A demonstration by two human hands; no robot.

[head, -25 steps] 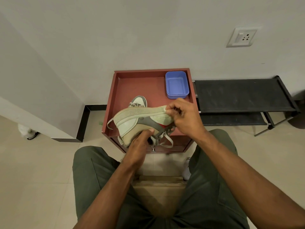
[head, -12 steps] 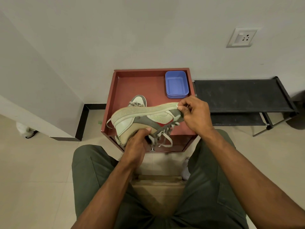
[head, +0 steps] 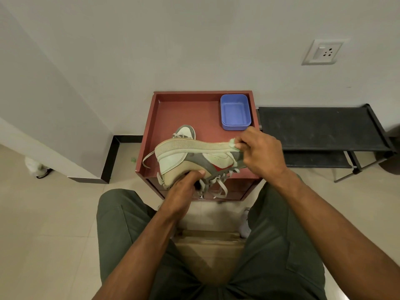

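While a shoe (head: 194, 156) is held up over the near edge of the red surface (head: 173, 109), it is kept on its side. The sole is turned to 12 o'clock, the toe is pointed to 3 o'clock and the heel to 9 o'clock. It cannot be told if the shoe is touching the surface.

The shoe is gripped near its opening by the left hand (head: 184, 187), at 6 o'clock from the shoe. The thumb is pressed on the shoe's side, and the other fingers are curled out of sight under it. Loose laces (head: 218, 186) are left hanging just beside this hand.

A small green cloth (head: 232, 144) is pinched tight by the fingers (head: 241, 146) of the right hand (head: 262, 152). The cloth is pressed on the edge of the sole at the toe end.

A second shoe (head: 186, 131) is set flat on the surface, just behind the held one, at 12 o'clock from it, and it is partly hidden. A blue tub (head: 235, 111) is placed at the surface's far right corner, at 1 o'clock. A black rack (head: 320, 128) is seen just beside the surface, at 3 o'clock from it. A wall socket (head: 323, 52) is fixed above the rack.
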